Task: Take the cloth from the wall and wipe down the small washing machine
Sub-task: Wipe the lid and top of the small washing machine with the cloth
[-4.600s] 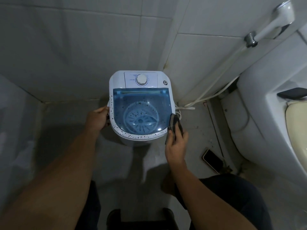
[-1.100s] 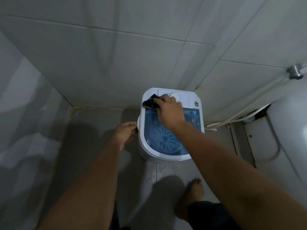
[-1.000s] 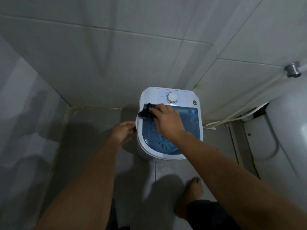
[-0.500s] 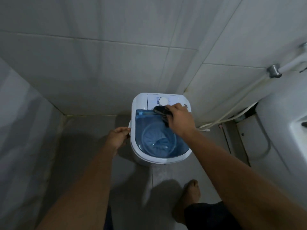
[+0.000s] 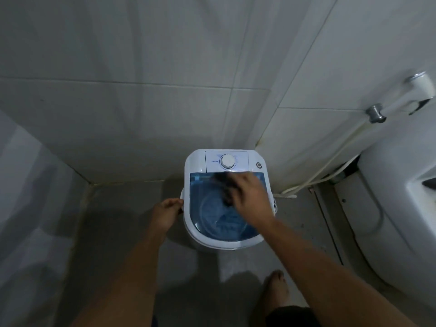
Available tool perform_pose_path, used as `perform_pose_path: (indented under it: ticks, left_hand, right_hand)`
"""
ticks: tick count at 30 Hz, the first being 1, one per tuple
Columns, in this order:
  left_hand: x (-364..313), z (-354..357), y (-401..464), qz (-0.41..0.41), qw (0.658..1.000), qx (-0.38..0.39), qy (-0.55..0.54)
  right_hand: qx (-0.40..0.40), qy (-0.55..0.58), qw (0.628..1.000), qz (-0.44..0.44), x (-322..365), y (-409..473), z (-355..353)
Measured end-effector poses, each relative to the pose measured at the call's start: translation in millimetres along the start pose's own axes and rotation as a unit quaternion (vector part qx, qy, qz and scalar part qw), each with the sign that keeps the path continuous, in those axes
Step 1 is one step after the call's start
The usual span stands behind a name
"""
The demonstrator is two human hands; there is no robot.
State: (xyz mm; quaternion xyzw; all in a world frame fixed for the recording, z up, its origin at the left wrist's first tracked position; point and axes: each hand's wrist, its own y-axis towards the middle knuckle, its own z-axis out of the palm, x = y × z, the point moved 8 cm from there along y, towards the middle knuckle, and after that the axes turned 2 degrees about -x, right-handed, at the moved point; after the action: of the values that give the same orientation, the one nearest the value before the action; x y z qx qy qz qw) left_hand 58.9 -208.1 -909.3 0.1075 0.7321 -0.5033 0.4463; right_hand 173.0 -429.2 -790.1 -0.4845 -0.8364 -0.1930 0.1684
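Note:
The small white washing machine [image 5: 195, 237] stands on the floor in the tiled corner, with a blue see-through lid [image 5: 212, 215] and a white dial [image 5: 227, 160] at the back. My right hand [image 5: 252, 197] presses a dark cloth [image 5: 224, 187] onto the rear half of the lid; hand and cloth are motion-blurred. My left hand [image 5: 166, 214] holds the machine's left side at the rim, fingers curled on the edge.
Tiled walls meet right behind the machine. A white toilet [image 5: 401, 208] fills the right side, with a spray hose [image 5: 330, 166] and its wall fitting [image 5: 376, 113] above. My bare foot [image 5: 274, 289] rests on the grey floor in front of the machine.
My right hand has swept the cloth from the lid's back left to the right, then down toward the lid's middle. The dark specks on the rim are gone. My left hand stays at the machine's side.

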Motion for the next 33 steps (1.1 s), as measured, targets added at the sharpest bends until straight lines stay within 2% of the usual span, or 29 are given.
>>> perform_pose_path:
  ticks: [2, 4, 6, 10, 14, 16, 18, 21, 24, 28, 31, 33]
  left_hand:
    - [2, 0, 2, -0.006, 1.000, -0.003, 0.001]
    - [3, -1, 3, -0.009, 1.000, -0.004, 0.007]
    - [4, -1, 4, -0.007, 1.000, -0.002, 0.007]
    - [6, 0, 7, -0.005, 1.000, 0.009, 0.015]
    - [5, -3, 8, -0.005, 0.999, 0.011, 0.030]
    - [4, -2, 7, -0.006, 0.999, 0.012, 0.034]
    - [5, -2, 7, -0.009, 1.000, 0.011, 0.027]
    - [5, 0, 5, -0.011, 1.000, 0.017, 0.021]
    - [5, 0, 6, -0.009, 1.000, 0.012, 0.025]
    - [7, -1, 7, -0.012, 0.999, 0.014, 0.033]
    - [7, -3, 7, -0.007, 0.999, 0.009, 0.036]
    - [7, -4, 8, -0.009, 0.999, 0.012, 0.038]
  right_hand:
    - [-0.056, -0.003, 0.994, 0.096, -44, 9, -24]
    - [-0.052, -0.044, 0.984, 0.162, -69, 7, -24]
    - [-0.042, -0.075, 0.980, 0.181, -69, -2, -14]
    - [-0.022, -0.095, 0.985, 0.144, -21, -29, 19]
    - [0.080, -0.115, 0.990, -0.030, 54, -55, 59]
    - [0.081, -0.069, 0.993, -0.054, 55, -50, 47]
    - [0.038, -0.022, 0.999, 0.013, 23, -38, 17]
    - [-0.040, -0.014, 0.988, 0.146, -51, -38, -29]
    - [-0.051, -0.026, 0.976, 0.209, -78, -68, -31]
    - [-0.036, -0.076, 0.984, 0.155, -34, -107, 6]
    - [0.031, -0.086, 0.994, 0.056, 30, -110, 46]
    - [0.061, -0.048, 0.997, 0.008, 51, -101, 54]
